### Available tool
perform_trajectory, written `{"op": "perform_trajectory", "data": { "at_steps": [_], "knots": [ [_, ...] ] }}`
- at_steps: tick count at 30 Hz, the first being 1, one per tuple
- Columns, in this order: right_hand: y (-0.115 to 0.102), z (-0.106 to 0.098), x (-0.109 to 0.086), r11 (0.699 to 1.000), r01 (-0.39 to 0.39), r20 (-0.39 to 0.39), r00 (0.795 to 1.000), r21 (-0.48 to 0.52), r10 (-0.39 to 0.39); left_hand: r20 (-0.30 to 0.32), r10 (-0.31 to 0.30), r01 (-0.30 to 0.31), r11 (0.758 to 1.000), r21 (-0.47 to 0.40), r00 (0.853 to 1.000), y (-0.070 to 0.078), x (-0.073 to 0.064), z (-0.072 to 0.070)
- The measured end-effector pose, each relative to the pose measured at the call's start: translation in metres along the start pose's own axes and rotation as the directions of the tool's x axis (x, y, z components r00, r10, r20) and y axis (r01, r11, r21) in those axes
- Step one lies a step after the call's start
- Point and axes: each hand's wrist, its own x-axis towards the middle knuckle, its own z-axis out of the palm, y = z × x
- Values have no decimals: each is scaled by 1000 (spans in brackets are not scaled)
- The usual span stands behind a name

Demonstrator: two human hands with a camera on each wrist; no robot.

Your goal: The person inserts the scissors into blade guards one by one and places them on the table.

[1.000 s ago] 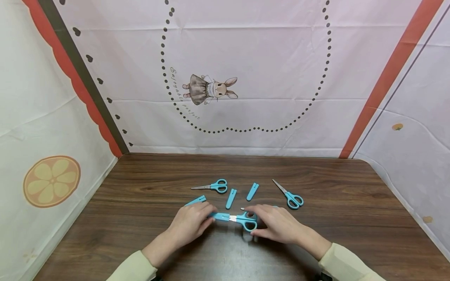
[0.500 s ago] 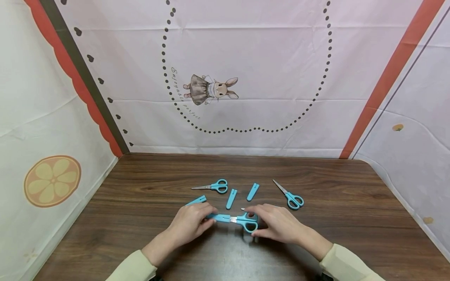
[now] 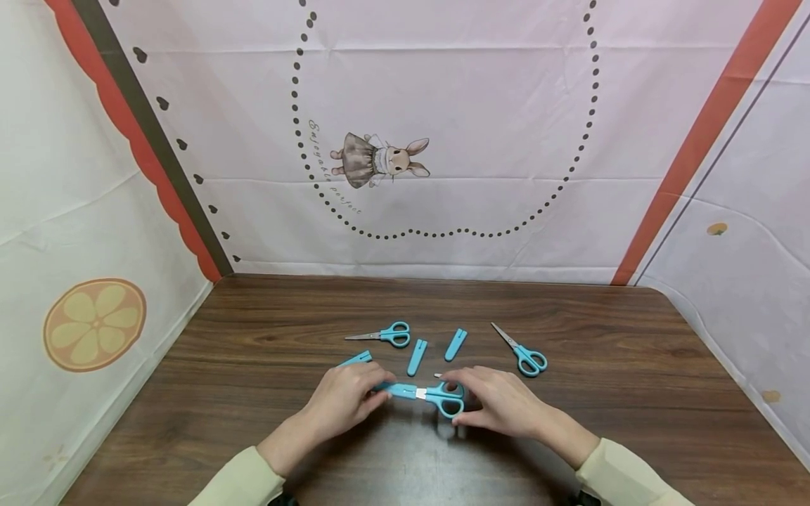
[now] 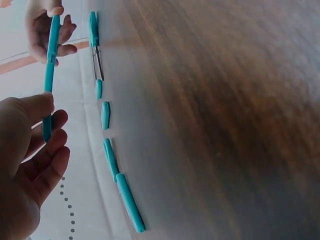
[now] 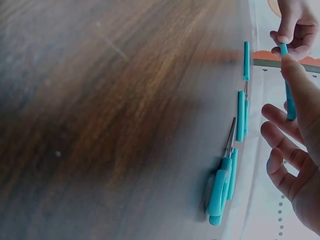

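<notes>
Between the hands, above the table, a pair of light-blue scissors (image 3: pixel 445 399) has its blades partly inside a light-blue blade cover (image 3: pixel 402 391). A short strip of metal shows between cover and handles. My left hand (image 3: pixel 344 400) pinches the closed end of the cover between thumb and fingers. The finger loops are gripped by my right hand (image 3: pixel 500 404), thumb at the near loop and fingers at the far one. In the left wrist view the cover and scissors form one line from the left hand (image 4: pixel 35 150) to the right hand (image 4: pixel 42 30).
Beyond the hands lie scissors (image 3: pixel 395 335) at left and scissors (image 3: pixel 530 360) at right. Loose blade covers lie between them, one (image 3: pixel 417 357) beside another (image 3: pixel 455 345). A further cover (image 3: pixel 357 358) is partly behind the left hand. A blade tip (image 3: pixel 437 375) shows by the right fingers.
The blade cover has shifted slightly right toward the scissors' handles, and a little less metal shows. Both hands keep their holds, and the things on the table stay put.
</notes>
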Motion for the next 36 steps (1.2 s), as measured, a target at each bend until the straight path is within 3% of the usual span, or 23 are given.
{"op": "perform_trajectory", "data": {
  "at_steps": [8,36],
  "knots": [
    [-1,-2,0,1000,14,-4,1000,-10,-14,-20,48,-47,998,44,999,0,0,3],
    [-4,2,4,1000,0,-6,1000,-11,0,-23,66,-65,998,7,998,3,4,5]
  ]
}}
